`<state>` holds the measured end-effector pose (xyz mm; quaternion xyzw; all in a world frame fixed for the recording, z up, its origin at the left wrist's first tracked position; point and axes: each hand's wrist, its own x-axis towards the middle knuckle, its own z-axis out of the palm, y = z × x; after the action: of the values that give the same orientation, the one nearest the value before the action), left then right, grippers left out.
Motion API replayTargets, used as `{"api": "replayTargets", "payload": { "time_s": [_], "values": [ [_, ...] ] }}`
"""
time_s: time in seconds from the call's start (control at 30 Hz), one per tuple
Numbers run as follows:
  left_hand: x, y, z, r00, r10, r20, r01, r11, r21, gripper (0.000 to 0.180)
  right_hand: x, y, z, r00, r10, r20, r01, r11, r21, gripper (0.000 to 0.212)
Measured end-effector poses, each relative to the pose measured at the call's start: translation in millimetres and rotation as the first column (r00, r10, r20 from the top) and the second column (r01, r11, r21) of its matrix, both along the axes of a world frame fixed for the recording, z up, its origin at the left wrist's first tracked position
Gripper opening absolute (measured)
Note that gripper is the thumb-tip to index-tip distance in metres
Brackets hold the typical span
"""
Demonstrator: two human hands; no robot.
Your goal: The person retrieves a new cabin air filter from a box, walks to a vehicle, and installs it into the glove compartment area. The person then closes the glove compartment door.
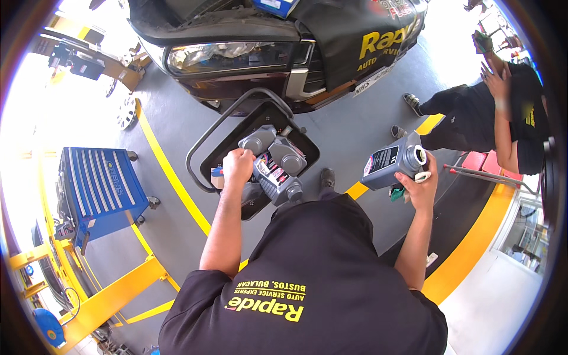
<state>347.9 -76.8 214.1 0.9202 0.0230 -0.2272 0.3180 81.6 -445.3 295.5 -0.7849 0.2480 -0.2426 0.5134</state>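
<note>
Gripping, with right hand, an uncapped bottle, probably stiff, slick, best clasped mid-body, and, with left hand, second bottle over near edge of tub.

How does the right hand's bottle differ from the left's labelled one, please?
The right bottle shows a pale ring at its mouth; the left bottle a grey cap. The right bottle is away from the black basket; the left bottle overlaps it in view. Both are grey.

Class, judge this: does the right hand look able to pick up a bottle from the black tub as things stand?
Probably not: the right hand is already gripping a grey bottle to the right of the black tub and would likely need freeing first.
</note>
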Motion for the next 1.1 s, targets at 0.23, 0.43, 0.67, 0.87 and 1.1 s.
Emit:
{"api": "replayTargets", "payload": {
  "time_s": [0.23, 0.43, 0.67, 0.87, 1.1],
  "values": [
    [37.7, -28.3, -103.4, 0.812, -0.584, -0.014, 0.574, 0.794, 0.201, 0.028, -30.7, -4.4, -8.2, 0.989, -0.144, -0.039, 0.146, 0.987, 0.07, 0.068],
    [129.5, -13.8, -237.8, 0.713, -0.699, -0.048, 0.636, 0.616, 0.465, 0.037, -42.9, -8.1, 2.0, 0.988, -0.11, -0.107, 0.108, 0.994, -0.028, 0.071],
    [97.9, -31.8, -221.6, 0.816, -0.551, -0.176, 0.563, 0.688, 0.457, 0.026, -76.2, -1.3, -21.9, 0.958, -0.183, -0.219, 0.188, 0.982, 0.004, 0.077],
    [80.3, -25.3, -211.7, 0.864, -0.463, -0.196, 0.501, 0.756, 0.423, 0.025, -85.6, -2.0, -28.9, 0.966, -0.196, -0.167, 0.226, 0.956, 0.185, 0.077],
    [88.2, -35.2, -212.3, 0.902, -0.382, -0.201, 0.431, 0.829, 0.356, 0.024, -68.9, -13.5, -15.2, 0.957, -0.131, -0.258, 0.159, 0.983, 0.09, 0.074]
  ]
}}
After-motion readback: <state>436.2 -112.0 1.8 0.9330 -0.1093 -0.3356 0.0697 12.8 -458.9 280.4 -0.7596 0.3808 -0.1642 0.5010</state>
